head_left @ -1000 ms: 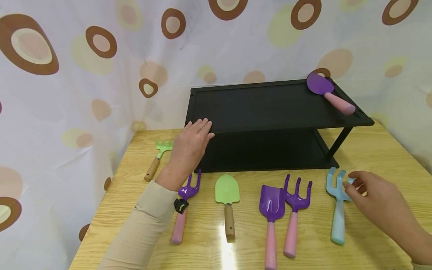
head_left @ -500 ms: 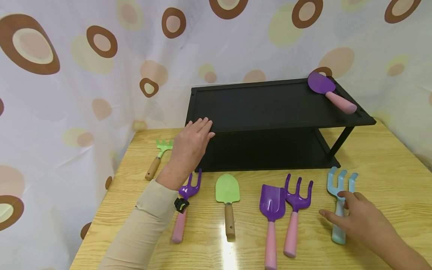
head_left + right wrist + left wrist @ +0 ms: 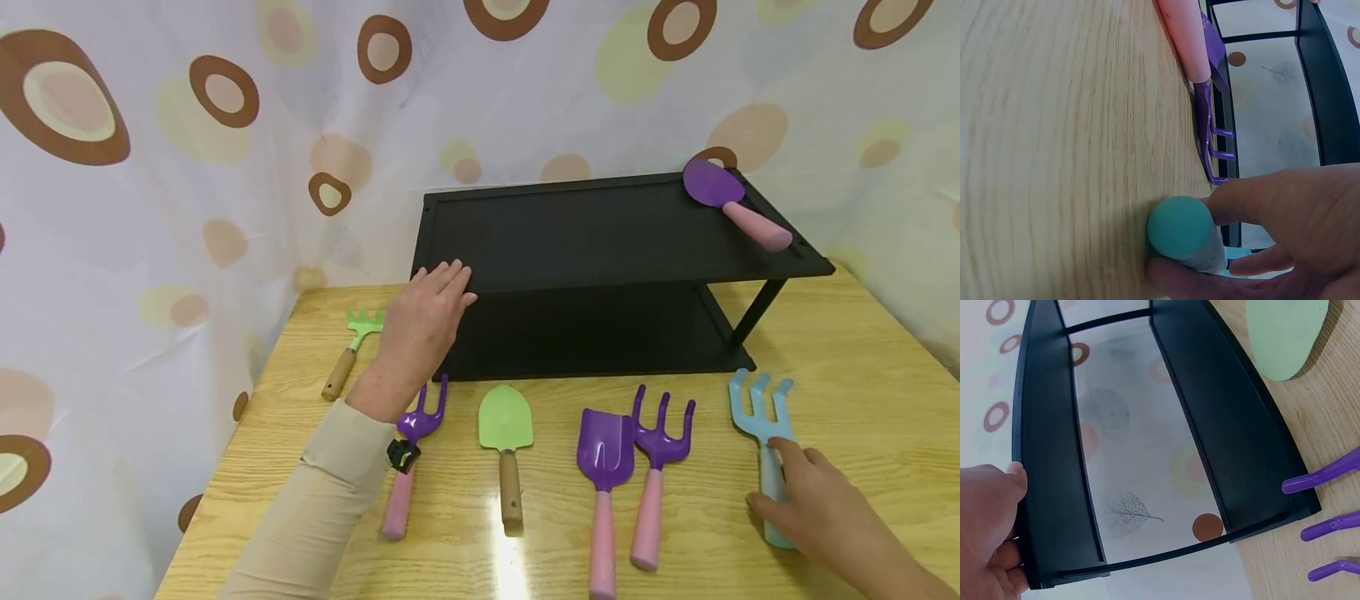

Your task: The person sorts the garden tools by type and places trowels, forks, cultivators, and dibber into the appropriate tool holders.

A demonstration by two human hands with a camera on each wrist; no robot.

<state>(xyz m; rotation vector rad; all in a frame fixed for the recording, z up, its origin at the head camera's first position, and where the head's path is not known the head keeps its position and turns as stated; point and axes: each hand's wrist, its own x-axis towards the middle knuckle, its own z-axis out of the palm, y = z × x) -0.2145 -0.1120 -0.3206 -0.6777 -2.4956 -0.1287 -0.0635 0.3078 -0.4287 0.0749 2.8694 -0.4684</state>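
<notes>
My right hand [image 3: 821,508] holds the handle of a light blue hand fork [image 3: 763,425], thumb on one side and fingers on the other. In the right wrist view, the teal handle end [image 3: 1179,228] shows between thumb and fingers, close to the wooden table. My left hand [image 3: 423,321] rests on the front left edge of a black two-tier shelf [image 3: 570,233], fingers straight on its top board. The left wrist view shows that thumb [image 3: 1017,478] against the board's edge. A purple trowel with a pink handle [image 3: 757,227] lies on the shelf's top right.
Along the front of the table [image 3: 555,517] lie a purple fork [image 3: 399,504], a green trowel [image 3: 506,421], a purple shovel [image 3: 604,450] and another purple fork [image 3: 651,517]. A green rake [image 3: 341,372] lies left of the shelf. Patterned cloth [image 3: 525,100] hangs behind.
My right hand has come down from beside the blue fork's tines, crossed over its handle and taken hold of it. The fork's handle has swung slightly right. My left hand has stayed put.
</notes>
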